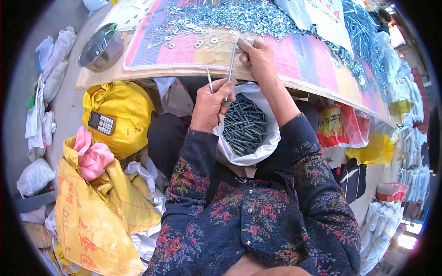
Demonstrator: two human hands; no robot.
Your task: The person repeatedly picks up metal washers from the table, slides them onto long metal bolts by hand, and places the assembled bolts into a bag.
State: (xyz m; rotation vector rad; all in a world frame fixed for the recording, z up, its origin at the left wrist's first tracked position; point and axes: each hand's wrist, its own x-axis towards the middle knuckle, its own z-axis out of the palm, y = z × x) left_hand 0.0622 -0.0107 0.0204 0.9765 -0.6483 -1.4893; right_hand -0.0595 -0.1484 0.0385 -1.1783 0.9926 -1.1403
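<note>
My left hand (pixel 214 100) is closed around thin metal pieces above an open white bag. One is a long silver bolt (pixel 231 66) slanting up toward my right hand; another is a pointed metal rod (pixel 209 79) standing up beside it. With thumb and forefinger pinched, my right hand (pixel 258 57) meets the bolt's upper end over the table edge. Whether a small washer sits between those fingers I cannot tell. Below my hands, the white bag (pixel 266 155) holds a heap of dark long bolts (pixel 244 124). Many silver washers (pixel 216 20) lie spread across the table.
The striped table mat (pixel 179 54) ends just beyond my hands. A metal pot (pixel 102 48) stands at the table's left corner. On my left, a keypad phone (pixel 101 123) rests on a yellow sack (pixel 126 138). More long bolts (pixel 363 37) are piled at the far right.
</note>
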